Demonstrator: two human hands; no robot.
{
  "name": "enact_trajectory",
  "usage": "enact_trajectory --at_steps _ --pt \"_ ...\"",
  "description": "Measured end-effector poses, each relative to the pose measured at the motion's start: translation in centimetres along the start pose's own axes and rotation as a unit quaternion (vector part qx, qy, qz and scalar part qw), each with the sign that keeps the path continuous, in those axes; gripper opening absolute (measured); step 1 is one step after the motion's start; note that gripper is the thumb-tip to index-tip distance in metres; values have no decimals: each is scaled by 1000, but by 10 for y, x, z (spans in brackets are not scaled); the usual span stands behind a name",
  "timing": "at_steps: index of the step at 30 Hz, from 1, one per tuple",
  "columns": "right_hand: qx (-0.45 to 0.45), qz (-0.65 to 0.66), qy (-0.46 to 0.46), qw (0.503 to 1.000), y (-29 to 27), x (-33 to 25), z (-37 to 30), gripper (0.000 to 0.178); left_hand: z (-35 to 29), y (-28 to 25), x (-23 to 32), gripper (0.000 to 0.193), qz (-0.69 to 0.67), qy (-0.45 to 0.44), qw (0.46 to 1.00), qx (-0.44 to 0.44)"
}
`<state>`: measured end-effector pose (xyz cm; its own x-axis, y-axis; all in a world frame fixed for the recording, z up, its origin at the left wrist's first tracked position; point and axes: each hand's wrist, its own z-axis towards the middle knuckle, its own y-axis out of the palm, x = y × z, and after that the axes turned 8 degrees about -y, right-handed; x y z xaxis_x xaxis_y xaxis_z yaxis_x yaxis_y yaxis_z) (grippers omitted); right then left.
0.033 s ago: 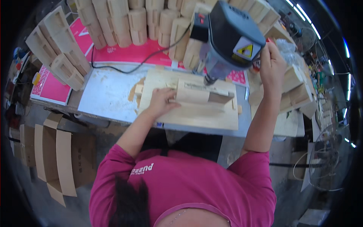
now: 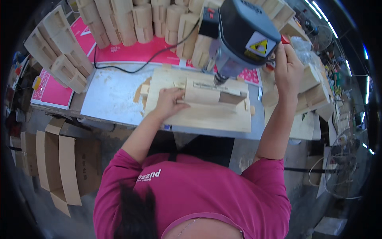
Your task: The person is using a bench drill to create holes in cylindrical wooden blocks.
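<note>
A wooden block (image 2: 203, 95) with a long slot in its top and a darker recess at its right end lies on a pale wooden board (image 2: 191, 121). At the block's left end, my left hand (image 2: 169, 102) holds it with fingers and thumb. A dark drill press (image 2: 248, 30) stands over the work, its chuck (image 2: 220, 79) just above or at the slot. The drill tip is too small to make out. My right hand (image 2: 288, 71) is closed round the press's feed handle, right of the motor housing; a red part (image 2: 285, 39) shows beside the fingers.
Stacked slotted wooden pieces (image 2: 143, 26) line the table's back, with more at the left (image 2: 65, 71) and right (image 2: 312, 95). A black cable (image 2: 131, 71) crosses the white tabletop (image 2: 107, 91). Open cardboard boxes (image 2: 69, 171) stand on the floor at left; a fan (image 2: 344, 159) is at right.
The view has shifted slightly. My right hand sits a little lower against the drill press, still on the handle. My left hand stays at the block's left end.
</note>
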<state>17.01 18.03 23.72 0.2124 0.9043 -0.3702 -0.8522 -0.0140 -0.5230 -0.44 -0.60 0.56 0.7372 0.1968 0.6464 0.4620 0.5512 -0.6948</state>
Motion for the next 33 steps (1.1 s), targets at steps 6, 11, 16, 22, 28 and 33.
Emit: enact_trajectory --at_steps 6,11,16,22,28,33 --pt "13 -31 -85 996 3 1 -68 19 3 4 -2 45 11 -15 1000 -21" --pt "54 53 -42 996 26 17 -121 12 -1 7 0 46 5 1 1000 -10" --pt "80 92 -59 991 67 42 -147 14 -1 4 4 48 8 -6 1000 -17" --pt "77 81 -96 989 51 38 -132 13 0 6 0 48 3 -5 1000 -1" --pt "90 18 -26 995 13 12 -15 19 -1 14 5 47 32 4 999 8" --pt "37 -56 5 998 33 41 48 36 9 37 24 43 21 14 1000 1"
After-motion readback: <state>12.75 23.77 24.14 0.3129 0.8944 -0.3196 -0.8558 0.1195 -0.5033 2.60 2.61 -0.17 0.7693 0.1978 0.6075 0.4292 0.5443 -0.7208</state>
